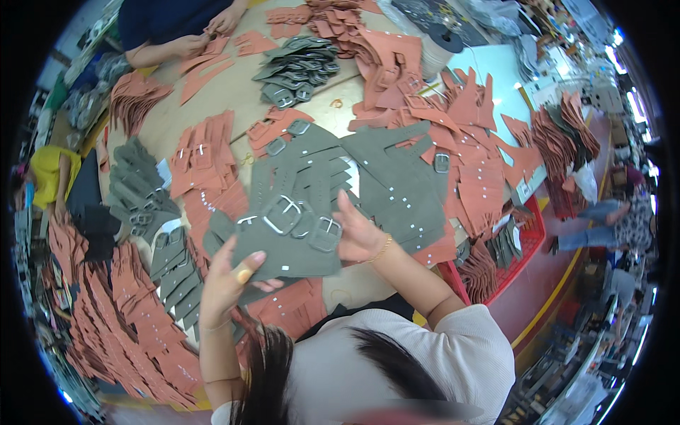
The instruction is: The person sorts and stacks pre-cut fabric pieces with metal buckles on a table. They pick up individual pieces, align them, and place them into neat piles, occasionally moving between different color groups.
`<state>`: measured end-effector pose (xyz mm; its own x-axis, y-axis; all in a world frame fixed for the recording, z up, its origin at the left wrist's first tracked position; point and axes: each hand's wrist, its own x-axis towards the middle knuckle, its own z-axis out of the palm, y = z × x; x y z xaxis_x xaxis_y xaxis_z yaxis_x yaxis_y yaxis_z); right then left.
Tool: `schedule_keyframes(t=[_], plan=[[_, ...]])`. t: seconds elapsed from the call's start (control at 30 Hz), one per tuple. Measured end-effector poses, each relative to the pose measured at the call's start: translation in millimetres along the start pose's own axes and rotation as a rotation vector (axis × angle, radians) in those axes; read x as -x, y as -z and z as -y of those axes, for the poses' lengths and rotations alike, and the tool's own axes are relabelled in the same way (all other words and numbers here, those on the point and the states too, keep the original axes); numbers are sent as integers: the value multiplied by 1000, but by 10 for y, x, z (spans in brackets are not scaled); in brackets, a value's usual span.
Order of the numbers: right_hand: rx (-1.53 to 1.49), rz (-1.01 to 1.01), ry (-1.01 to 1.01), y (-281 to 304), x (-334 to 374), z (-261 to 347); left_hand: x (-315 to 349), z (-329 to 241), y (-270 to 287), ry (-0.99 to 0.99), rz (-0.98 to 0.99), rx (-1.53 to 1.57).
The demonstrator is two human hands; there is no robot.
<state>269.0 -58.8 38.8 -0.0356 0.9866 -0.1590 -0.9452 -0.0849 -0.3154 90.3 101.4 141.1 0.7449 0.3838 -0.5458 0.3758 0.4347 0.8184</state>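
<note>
Holding grey piece (301,261) by edge — bare tabletop (365,285) nearby.

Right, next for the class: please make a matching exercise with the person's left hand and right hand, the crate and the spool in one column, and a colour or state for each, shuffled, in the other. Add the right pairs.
Column one
1. Left hand
2. Right hand
3. Crate
4. Spool

Column two
A. Red, with brown pieces inside
B. Cream, with a dark top
C. Gold-coloured bracelet at the wrist
D. Thumb over a grey buckled piece, something yellow around it

Right pairs: 1-D, 2-C, 3-A, 4-B
</note>
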Motion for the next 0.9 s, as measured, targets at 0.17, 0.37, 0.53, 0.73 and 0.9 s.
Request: schedule_keyframes(t=[0.17,0.37,0.53,0.73,0.9], plan=[[682,-25,-188,-3,74,292,-5,99,-13,34,-67,7],[1221,-215,204,126,-592,1213,163,-197,380,-191,-169,138],[2076,-522,574,180,-1402,1682,116,-499,659,-366,-378,157],[2983,-748,730,298,-2783,1888,-193,-679,712,-439,-453,113],[3006,-1040,-149,313,-3410,2211,-282,-670,744,-457,-386,162]])
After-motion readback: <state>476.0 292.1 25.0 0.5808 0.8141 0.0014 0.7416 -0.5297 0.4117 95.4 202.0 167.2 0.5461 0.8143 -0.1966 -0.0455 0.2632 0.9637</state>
